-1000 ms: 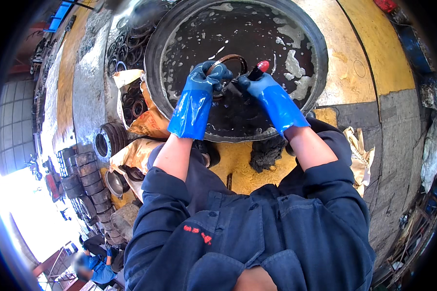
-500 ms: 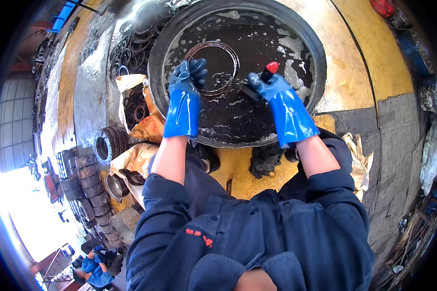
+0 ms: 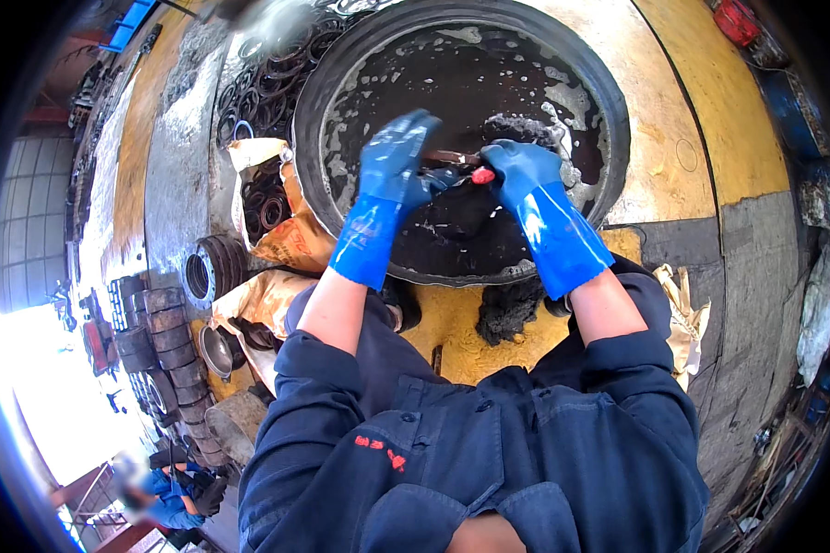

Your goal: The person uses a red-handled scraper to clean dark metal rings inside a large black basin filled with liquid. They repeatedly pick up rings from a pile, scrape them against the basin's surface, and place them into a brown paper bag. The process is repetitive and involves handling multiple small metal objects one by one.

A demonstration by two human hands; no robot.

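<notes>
Clasping a red-tipped handle [image 3: 482, 175] at the tub's [image 3: 309, 138] four o'clock: your right grip [image 3: 526, 172]; your left grip [image 3: 390, 164], at eight, I can't tell.

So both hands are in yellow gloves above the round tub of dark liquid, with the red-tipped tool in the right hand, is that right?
Not quite: the gloves are blue, not yellow, as the head view shows. The left hand and right hand are above the round tub of dark liquid, with the red-tipped tool in the right hand.
</notes>
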